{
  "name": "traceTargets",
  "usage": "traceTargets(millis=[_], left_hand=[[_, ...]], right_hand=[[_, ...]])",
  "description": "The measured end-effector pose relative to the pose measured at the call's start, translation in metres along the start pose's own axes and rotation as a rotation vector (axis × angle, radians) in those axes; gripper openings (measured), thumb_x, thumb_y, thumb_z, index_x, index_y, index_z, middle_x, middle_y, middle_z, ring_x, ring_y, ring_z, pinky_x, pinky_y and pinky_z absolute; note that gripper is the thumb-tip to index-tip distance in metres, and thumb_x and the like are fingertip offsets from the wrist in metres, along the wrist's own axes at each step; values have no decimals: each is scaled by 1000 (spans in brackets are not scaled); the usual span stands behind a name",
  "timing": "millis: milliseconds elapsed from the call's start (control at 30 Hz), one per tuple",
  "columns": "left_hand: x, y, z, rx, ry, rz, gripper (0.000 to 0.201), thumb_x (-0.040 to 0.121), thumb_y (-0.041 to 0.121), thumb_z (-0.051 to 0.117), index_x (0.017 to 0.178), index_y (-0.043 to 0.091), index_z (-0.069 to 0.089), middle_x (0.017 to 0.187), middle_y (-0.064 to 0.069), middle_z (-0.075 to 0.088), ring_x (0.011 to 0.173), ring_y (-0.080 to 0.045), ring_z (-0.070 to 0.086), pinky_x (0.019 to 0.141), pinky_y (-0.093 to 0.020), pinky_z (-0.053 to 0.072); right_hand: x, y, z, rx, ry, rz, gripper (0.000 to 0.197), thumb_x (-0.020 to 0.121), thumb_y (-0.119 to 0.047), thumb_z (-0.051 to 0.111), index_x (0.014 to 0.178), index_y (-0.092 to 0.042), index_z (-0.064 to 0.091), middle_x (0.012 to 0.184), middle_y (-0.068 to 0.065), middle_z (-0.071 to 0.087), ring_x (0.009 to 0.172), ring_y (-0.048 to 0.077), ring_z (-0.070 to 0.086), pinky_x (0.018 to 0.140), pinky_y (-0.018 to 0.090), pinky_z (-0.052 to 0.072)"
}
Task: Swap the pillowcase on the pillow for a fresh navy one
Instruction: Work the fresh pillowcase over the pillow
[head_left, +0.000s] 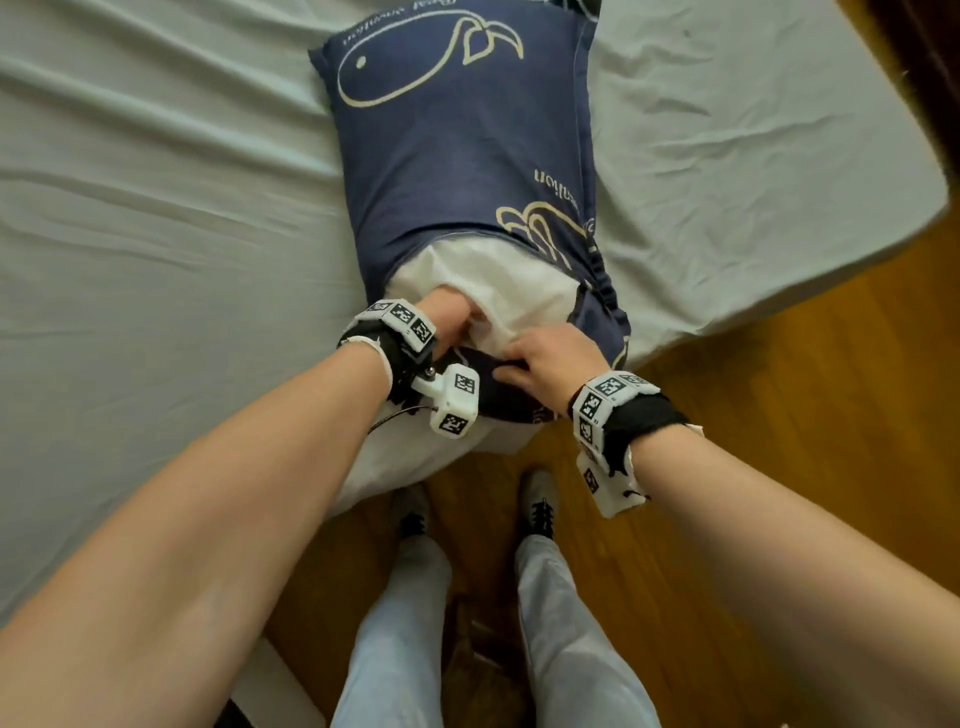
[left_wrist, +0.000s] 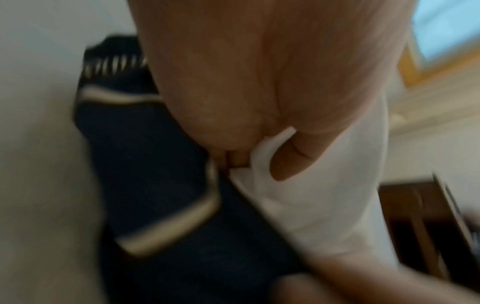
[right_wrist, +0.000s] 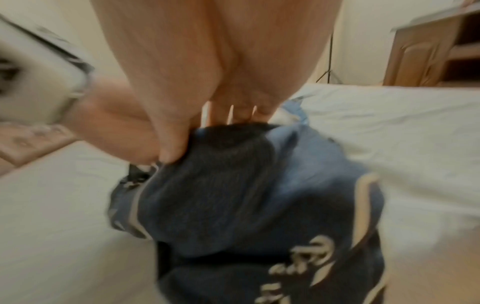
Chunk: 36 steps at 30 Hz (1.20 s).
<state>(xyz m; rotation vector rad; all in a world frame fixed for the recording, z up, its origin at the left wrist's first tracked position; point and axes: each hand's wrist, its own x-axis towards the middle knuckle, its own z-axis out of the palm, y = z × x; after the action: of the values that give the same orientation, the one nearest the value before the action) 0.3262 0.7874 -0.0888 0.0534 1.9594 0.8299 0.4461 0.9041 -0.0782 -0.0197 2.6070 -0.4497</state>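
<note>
Your navy pillowcase (head_left: 462, 156) lies on the bed (head_left: 156, 182), covering most of the white pillow (head_left: 498, 291), whose near end sticks out. Your left hand (head_left: 447, 317) grips that white end; your right hand (head_left: 550, 358) pinches the pillowcase's open hem beside it.

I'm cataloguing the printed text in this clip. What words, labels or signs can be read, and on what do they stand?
Navy pillowcase, cursive line at the far end above the whale outline: upside down, not legible.
Navy pillowcase, cursive near its right edge: only a fragment, roughly "...ention"; the rest is hidden.
Navy pillowcase in the right wrist view: cream lettering, too blurred to read.
Wrist bands: black-and-white square code markers, no words.
</note>
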Motion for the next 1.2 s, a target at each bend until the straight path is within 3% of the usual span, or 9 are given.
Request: traceTargets(millis=[133, 400, 533, 667, 733, 900, 1033, 1133, 1200], left_hand=[[-25, -4, -11, 521, -8, 19, 38, 95, 23, 47, 120, -2, 62, 124, -20, 61, 113, -34, 57, 91, -32, 45], [-62, -65, -51, 1332, 141, 292, 38, 78, 49, 44, 87, 23, 71, 93, 0, 66, 112, -23, 49, 107, -44, 21], [-81, -86, -67, 1252, 237, 325, 38, 77, 40, 51, 101, 12, 61, 96, -9, 68, 95, -29, 59, 87, -37, 35], [-95, -105, -95, 1041, 266, 284, 46, 76, 24, 54, 119, 20, 40, 88, -7, 68, 83, -35, 65, 62, -33, 41], [-103, -109, -111, 1102, 272, 308, 48, 75, 20, 56, 121, 26, 43, 91, -4, 69, 84, -33, 65, 64, -33, 44], [-126, -97, -132, 1249, 301, 474, 30, 71, 20, 63, 101, 25, 66, 85, 1, 67, 83, -23, 63, 71, -31, 37], [-136, -76, -156, 1084, 542, 661, 42, 66, 8, 62, 106, 20, 66, 104, -4, 60, 76, -26, 60, 71, -34, 42], [-144, -38, -179, 937, 550, 638, 36, 74, 2, 57, 102, 21, 69, 109, -2, 57, 76, -28, 56, 75, -32, 38], [-138, -32, -191, 826, 514, 577, 43, 77, 0, 51, 110, 24, 67, 118, 1, 55, 87, -29, 57, 82, -32, 40]], right_hand=[[6, 8, -13, -1, 185, -5, 27, 96, -33, 55, 119, -29, 68, 110, -1, 69, 107, 25, 61, 88, 39, 46], [25, -47, -24, 148, 257, 80, 38, 93, -28, 47, 132, -30, 46, 88, 2, 66, 86, 30, 64, 66, 34, 43], [54, -72, -20, -63, 427, -158, 24, 88, -23, 60, 108, -28, 70, 99, 7, 61, 91, 32, 55, 63, 36, 48], [84, -104, -10, -32, -318, -96, 32, 91, -36, 38, 106, -28, 65, 121, 5, 63, 107, 33, 57, 94, 42, 46], [93, -118, -8, -9, -475, -29, 34, 91, -37, 36, 106, -22, 62, 119, 10, 64, 105, 33, 59, 93, 39, 45], [108, -149, -28, 17, -458, 73, 32, 84, -45, 50, 90, -15, 56, 97, 11, 60, 88, 30, 57, 73, 33, 41], [105, -160, -67, 203, -363, 143, 27, 79, -43, 58, 82, -16, 57, 85, 7, 61, 78, 24, 58, 65, 33, 43], [107, -177, -83, 325, -347, 101, 44, 61, -45, 62, 91, -14, 61, 87, 9, 66, 84, 31, 64, 68, 41, 52], [110, -190, -82, 349, -334, 87, 27, 73, -35, 64, 94, -17, 62, 90, 6, 65, 89, 29, 62, 69, 36, 46]])
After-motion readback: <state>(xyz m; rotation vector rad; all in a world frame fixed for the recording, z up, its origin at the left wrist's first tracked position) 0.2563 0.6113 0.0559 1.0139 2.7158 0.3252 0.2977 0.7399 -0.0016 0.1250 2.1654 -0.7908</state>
